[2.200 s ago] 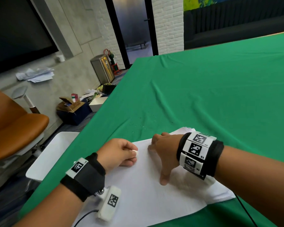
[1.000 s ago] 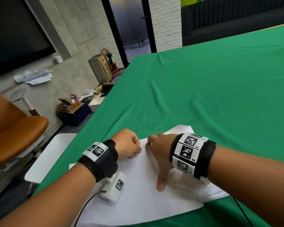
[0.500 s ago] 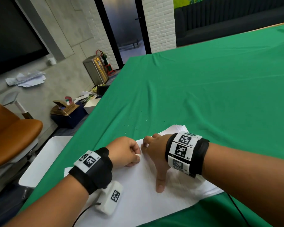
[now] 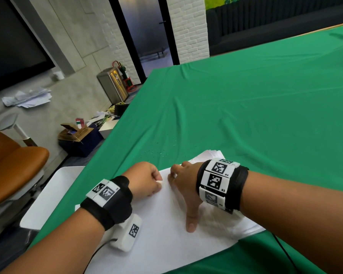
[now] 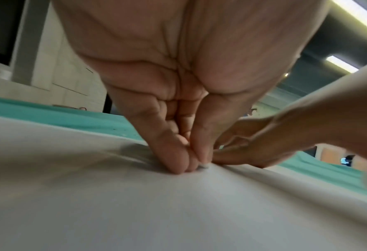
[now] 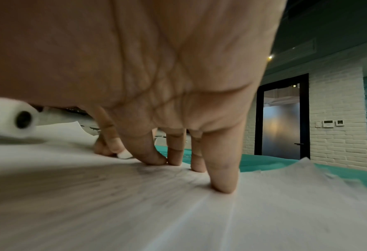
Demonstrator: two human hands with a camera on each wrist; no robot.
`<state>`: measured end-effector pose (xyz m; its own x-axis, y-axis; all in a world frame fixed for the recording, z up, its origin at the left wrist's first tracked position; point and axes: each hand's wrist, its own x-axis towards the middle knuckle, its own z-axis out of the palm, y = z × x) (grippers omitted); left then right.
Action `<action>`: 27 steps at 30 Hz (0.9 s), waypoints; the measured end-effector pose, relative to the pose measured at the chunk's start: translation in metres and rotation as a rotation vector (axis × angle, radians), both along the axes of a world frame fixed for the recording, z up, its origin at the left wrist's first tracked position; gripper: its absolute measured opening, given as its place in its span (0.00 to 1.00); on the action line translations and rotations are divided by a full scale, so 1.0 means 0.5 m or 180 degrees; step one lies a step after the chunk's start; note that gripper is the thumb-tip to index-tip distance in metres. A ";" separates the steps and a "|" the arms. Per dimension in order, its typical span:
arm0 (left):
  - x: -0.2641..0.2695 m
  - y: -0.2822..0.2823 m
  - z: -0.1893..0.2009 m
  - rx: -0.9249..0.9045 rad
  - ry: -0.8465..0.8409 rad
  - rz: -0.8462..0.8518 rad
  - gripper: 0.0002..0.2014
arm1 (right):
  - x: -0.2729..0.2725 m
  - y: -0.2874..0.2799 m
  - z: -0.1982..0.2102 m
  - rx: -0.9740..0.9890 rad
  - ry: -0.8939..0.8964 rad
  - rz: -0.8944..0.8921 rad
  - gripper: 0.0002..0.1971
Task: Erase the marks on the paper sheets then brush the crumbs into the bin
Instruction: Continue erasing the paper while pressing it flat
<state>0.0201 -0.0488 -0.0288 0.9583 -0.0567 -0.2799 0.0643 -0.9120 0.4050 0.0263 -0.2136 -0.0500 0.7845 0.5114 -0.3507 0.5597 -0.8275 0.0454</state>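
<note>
A stack of white paper sheets (image 4: 166,230) lies at the near left of the green table (image 4: 255,115). My left hand (image 4: 147,180) pinches a small white eraser (image 4: 159,182) and holds its tip down on the top sheet near the far edge; the left wrist view shows the eraser (image 5: 204,165) under the fingertips. My right hand (image 4: 183,178) presses straight fingers (image 6: 223,183) and a spread thumb flat on the paper (image 6: 199,212), just right of the eraser (image 6: 124,154). Fine eraser crumbs (image 4: 162,152) are scattered on the cloth beyond the sheets.
A metal bin (image 4: 113,86) stands on the floor by the wall, beyond the table's far left corner. A white tray-like surface (image 4: 48,196) and an orange chair (image 4: 14,167) sit left of the table. Boxes and clutter (image 4: 77,135) cover the floor.
My left hand with the eraser has shifted back and forth by small amounts over the top sheet beside my right hand. The right hand stays pressed on the paper.
</note>
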 end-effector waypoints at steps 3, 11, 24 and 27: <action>0.026 0.012 0.003 -0.0151 -0.0251 0.0351 0.02 | 0.004 -0.008 0.006 0.0099 0.0186 0.0064 0.45; 0.031 0.038 0.018 0.0050 -0.0501 0.0296 0.05 | 0.002 -0.012 0.005 -0.0286 0.0092 0.0325 0.67; -0.017 0.016 0.007 0.0290 -0.0192 -0.0020 0.07 | 0.013 -0.014 0.008 0.0151 0.0294 0.0151 0.29; 0.010 0.016 0.019 0.0472 -0.0350 0.0090 0.07 | -0.003 -0.006 0.011 -0.0141 0.0042 0.0062 0.53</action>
